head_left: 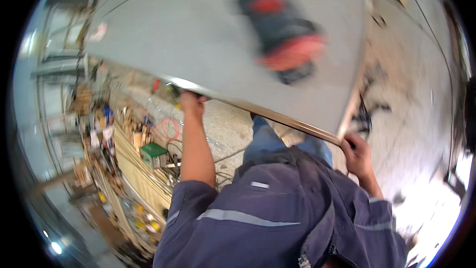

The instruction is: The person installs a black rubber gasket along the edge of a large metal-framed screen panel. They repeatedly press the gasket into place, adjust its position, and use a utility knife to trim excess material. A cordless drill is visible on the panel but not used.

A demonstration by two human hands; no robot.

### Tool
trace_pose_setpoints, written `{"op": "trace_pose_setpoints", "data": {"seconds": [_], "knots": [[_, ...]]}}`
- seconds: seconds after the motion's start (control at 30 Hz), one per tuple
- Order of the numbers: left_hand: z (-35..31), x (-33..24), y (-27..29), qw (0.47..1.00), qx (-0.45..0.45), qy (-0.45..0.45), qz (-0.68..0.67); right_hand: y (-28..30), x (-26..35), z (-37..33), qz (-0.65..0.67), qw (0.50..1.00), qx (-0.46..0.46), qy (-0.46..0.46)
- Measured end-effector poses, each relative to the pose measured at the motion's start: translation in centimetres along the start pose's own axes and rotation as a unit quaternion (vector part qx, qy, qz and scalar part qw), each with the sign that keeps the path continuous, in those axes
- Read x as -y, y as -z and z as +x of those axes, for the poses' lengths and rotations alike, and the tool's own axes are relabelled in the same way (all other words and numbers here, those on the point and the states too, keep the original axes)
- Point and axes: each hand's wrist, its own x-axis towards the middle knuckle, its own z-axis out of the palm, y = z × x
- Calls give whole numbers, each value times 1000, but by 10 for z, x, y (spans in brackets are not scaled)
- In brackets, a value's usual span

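The right hand [356,150] is curled at the near corner of a big grey board [193,44], with its fingers bent. The left hand [192,100] is bent at the near edge; blur hides how tightly it grips. The board is right in front of the legs [267,138]. The hands are well apart, maybe to keep it steady. A black and red tool [285,39] shows over it, too blurry to tell if they touch. Farther left is a green box [153,151], perhaps put there out of the way.
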Motion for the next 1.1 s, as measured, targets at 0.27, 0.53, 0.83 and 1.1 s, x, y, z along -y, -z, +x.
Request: {"op": "trace_pose_setpoints", "data": {"seconds": [0.27, 0.53, 0.83, 1.1], "knots": [[86, -154, 135, 978, -111, -148, 101, -10, -11, -18, -11, 992, -94, -89], [360, -281, 247, 932, -314, -120, 132, -35, 17, -37, -339, 913, -140, -180], [452, -290, 276, 928, -304, -214, 10, -48, 23, -32, -383, 861, -266, -203], [560, -307, 346, 918, -320, -232, -8, -44, -8, -35, -402, 839, -271, -248]]}}
